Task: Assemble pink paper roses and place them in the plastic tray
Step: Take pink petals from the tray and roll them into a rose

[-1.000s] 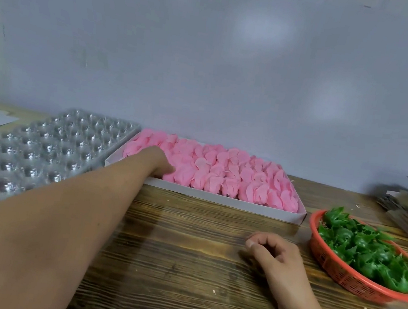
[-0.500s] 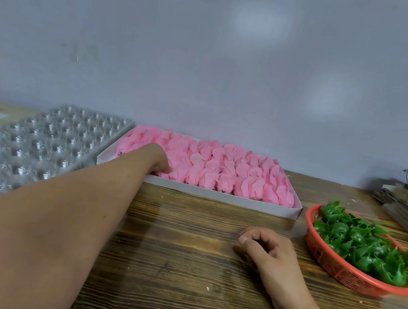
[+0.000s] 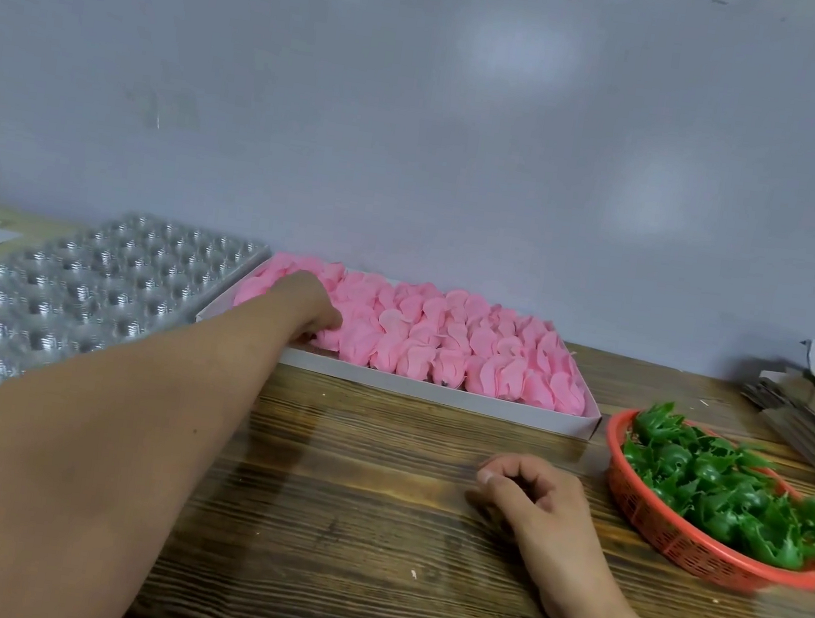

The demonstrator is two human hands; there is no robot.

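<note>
Pink paper rose heads fill a shallow white cardboard box at the back of the brown wooden table. The left hand reaches in among them at the box's left end; its fingers are hidden, so I cannot tell whether they grip one. The right hand rests on the table with fingers loosely curled, holding nothing. A clear plastic tray with round cups lies left of the box, an orange plastic basket of green leaf pieces to its right.

Soft, even light leaves pale shiny spots on the wall, the picture bends at its edges, and the orange basket at the right looks blurry.
</note>
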